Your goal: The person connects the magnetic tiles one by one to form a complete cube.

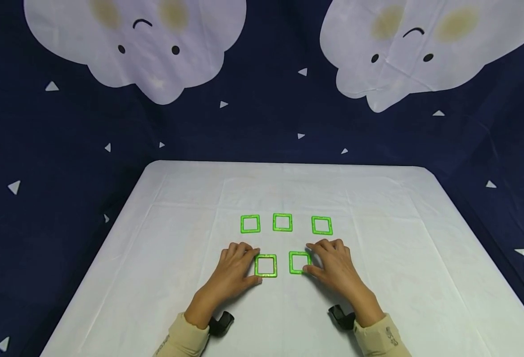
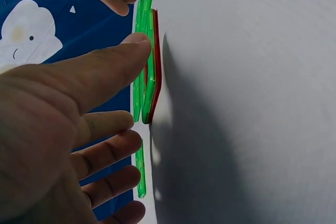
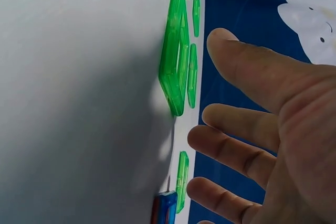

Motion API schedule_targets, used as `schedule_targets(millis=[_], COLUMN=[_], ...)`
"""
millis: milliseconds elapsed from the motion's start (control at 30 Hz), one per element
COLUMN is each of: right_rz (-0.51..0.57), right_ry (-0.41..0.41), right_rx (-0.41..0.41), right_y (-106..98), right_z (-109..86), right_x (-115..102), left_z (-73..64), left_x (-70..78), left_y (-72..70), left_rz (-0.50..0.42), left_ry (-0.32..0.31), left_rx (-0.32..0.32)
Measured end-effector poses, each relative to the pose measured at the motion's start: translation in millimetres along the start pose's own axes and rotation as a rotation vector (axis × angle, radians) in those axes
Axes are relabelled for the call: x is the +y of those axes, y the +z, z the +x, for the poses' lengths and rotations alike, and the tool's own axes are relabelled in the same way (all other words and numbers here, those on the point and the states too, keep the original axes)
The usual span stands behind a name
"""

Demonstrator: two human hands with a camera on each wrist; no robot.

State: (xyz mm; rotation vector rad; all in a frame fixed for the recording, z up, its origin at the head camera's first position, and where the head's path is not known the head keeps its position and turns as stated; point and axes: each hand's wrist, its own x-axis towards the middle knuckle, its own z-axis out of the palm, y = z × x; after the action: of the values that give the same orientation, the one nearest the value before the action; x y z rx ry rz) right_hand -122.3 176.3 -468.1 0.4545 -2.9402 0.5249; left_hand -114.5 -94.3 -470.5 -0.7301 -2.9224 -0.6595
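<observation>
Hollow green frames with smooth, translucent sides, the left square (image 1: pixel 275 266) and right square (image 1: pixel 291 263) lie on the white table (image 1: pixel 378 198), lower middle of the head view. They look like light, stiff plastic — perhaps slippery, best taken by opposite outer edges. The left hand (image 1: pixel 232 271) and right hand (image 1: pixel 335 267) flank them, fingers extended and apart; contact is unclear. A red layer (image 2: pixel 157 61) backs the left square.

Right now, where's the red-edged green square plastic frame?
In the head view, that frame lies between the left hand and the green plastic square frame beside the right hand.
</observation>
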Motion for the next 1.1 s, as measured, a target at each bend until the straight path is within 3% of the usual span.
schedule_targets(millis=[367,1100], right_rz=[0.011,0.044], right_ry=[0.000,-0.004], right_rx=[-0.006,0.005], right_y=[1.3,3.6], right_z=[3.7,6.4], right_x=[5.0,9.9], left_z=[1.7,2.5], left_x=[0.6,-0.6], left_y=[-2.0,1.9], left_rz=[0.040,0.057], left_ry=[0.004,0.012], left_rx=[-0.025,-0.013])
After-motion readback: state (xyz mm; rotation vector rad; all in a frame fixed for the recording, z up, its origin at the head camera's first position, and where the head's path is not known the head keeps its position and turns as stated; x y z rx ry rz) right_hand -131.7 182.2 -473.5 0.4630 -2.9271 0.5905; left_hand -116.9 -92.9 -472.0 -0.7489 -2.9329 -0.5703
